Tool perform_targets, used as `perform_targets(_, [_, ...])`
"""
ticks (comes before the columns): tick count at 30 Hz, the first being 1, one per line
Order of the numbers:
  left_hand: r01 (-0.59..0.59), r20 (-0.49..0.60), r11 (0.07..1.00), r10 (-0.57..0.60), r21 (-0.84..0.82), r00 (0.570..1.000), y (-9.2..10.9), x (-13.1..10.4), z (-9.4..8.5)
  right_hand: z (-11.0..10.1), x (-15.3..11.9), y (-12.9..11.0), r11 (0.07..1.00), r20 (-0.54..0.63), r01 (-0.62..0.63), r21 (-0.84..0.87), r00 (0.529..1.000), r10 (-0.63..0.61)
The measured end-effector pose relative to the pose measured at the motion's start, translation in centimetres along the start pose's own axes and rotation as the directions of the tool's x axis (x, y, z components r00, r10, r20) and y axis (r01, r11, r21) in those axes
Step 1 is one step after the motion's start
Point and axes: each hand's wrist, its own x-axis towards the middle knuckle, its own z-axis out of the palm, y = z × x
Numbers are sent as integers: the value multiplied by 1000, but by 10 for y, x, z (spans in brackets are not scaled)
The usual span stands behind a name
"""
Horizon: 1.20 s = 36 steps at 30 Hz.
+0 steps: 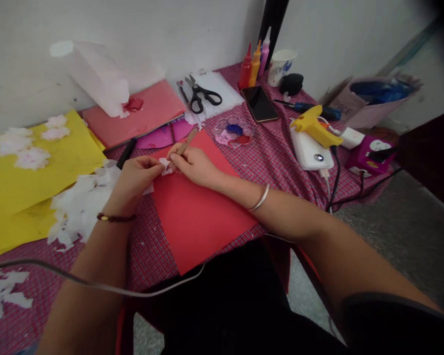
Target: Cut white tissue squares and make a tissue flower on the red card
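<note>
My left hand (138,175) pinches the left side of a small white paper piece (166,166) above the top part of a red sheet (203,222). Close beside it, my right hand (192,162) has its fingers closed round a thin brown brush-like stick (187,143), its lower end at the paper. The stick's tip is hidden by my fingers. A clear palette (235,132) with blue, pink and red paint lies beyond the right hand. White paper scraps (85,199) are heaped left of my left hand.
Yellow sheets (18,197) bear pale paper flowers (33,158). Black scissors (202,94) lie on white sticks at the back. A phone (259,104), paint bottles (245,69) and a yellow glue gun (314,127) are right. A white cable (148,295) crosses the front.
</note>
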Motion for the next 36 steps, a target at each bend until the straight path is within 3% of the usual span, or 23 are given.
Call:
perform_targets(6, [-86,-29,991,90,105,996,-5,4,1,1,4,6,998,24,-5,-58,1000,7])
perform_targets(16, [-95,-65,990,102,104,993,-8,8,3,2,5,7,993,79,-22,-112,996,31])
perform_targets(28, [-58,-66,988,68,144,996,-2,1,3,2,5,9,999,-6,-21,-28,1000,21])
perform_targets(36, [-75,91,978,58,194,994,-2,-4,-4,1,1,6,997,33,-79,4,996,79])
